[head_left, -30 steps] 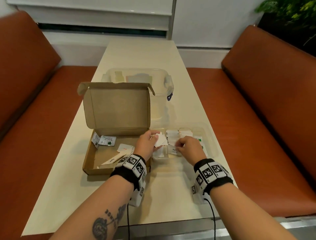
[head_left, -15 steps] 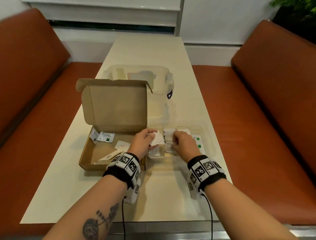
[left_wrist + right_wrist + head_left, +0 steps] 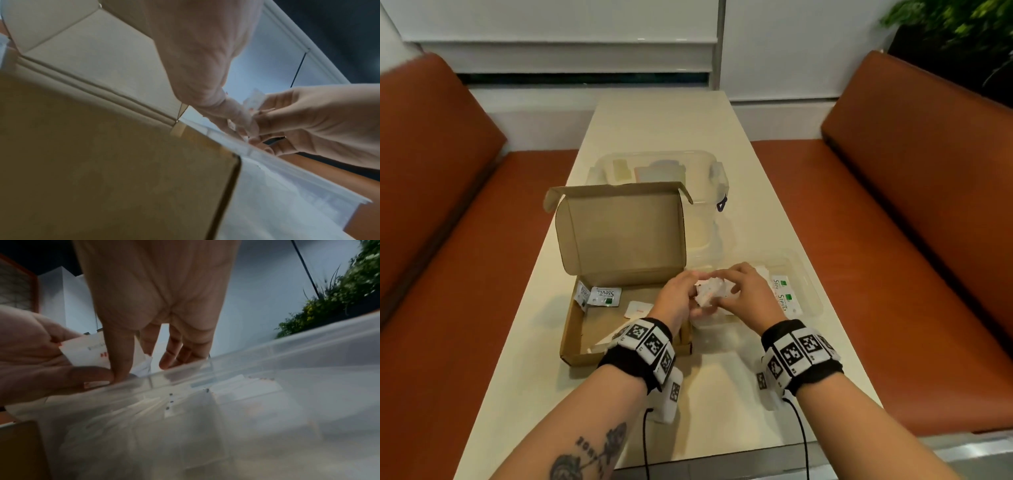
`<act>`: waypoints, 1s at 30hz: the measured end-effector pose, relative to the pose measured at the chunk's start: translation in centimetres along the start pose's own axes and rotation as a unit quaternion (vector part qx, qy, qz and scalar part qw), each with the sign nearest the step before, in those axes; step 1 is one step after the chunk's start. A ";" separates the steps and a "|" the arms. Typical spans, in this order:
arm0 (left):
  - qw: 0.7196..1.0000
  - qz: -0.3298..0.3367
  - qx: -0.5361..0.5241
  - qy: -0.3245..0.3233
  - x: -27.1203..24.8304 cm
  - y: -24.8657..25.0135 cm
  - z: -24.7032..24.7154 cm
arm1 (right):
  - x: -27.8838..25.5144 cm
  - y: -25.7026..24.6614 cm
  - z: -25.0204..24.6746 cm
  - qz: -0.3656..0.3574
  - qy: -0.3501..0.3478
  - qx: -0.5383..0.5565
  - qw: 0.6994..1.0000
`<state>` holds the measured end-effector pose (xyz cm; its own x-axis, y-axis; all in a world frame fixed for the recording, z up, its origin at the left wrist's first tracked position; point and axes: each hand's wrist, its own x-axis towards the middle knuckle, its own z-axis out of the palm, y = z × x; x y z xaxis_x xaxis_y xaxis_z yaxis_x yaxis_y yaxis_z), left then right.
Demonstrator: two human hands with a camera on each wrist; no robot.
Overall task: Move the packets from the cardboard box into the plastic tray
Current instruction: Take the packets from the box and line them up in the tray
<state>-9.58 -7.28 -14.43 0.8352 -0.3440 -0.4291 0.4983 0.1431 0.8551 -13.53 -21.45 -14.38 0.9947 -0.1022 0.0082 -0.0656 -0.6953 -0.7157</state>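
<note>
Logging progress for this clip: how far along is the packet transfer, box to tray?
Partway. Done: several packets, including two Stevia packets, already lie in the plastic tray. In hand: the left hand and right hand both hold a small bunch of white packets over the tray's left end. Left: at least two Stevia sachets, a small white packet and a long one remain in the cardboard box.

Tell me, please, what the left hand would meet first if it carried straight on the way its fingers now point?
Most likely the right hand: the left hand points rightward over the plastic tray, both holding white packets between them. Depth is hard to judge.
</note>
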 end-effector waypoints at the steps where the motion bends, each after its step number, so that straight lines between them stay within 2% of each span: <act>1: 1.000 -0.003 0.005 -0.011 -0.1 0.1 -0.1 | -0.2 0.0 0.2 -0.010 0.013 0.003 1.000; 4: 0.999 -0.012 0.023 -0.033 -0.5 0.6 0.1 | -0.6 -0.1 0.5 -0.048 0.045 -0.006 0.998; 8: 0.999 -0.025 0.023 -0.022 -0.7 0.8 0.4 | -0.9 -0.5 0.6 -0.077 0.067 -0.027 0.994; 13: 0.999 -0.031 0.001 -0.017 -0.7 0.2 0.9 | -1.2 -0.9 0.1 -0.047 0.082 -0.003 0.996; 16: 0.998 -0.025 0.002 -0.050 -0.7 -0.1 1.1 | -1.3 -1.0 -0.4 -0.013 0.086 0.022 0.996; 20: 0.999 -0.024 0.010 -0.035 -0.3 -0.6 0.9 | -1.1 -0.6 -1.4 0.032 0.045 0.116 0.992; 24: 0.999 -0.011 0.035 -0.030 -0.3 -0.8 1.1 | -0.5 -0.4 -2.1 0.042 0.001 0.181 0.983; 28: 0.995 0.056 0.065 0.056 0.0 -0.7 1.2 | 0.2 -0.2 -2.7 0.083 -0.024 0.189 0.978; 30: 0.989 0.085 0.103 0.067 0.2 -0.6 0.9 | 0.4 0.2 -3.3 0.099 -0.059 0.172 0.978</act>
<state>-9.92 -8.29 -14.77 0.9329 -0.2024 -0.2980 0.3027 -0.0081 0.9530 -13.44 -23.96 -12.17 0.9688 -0.1131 -0.2205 -0.2474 -0.3886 -0.8876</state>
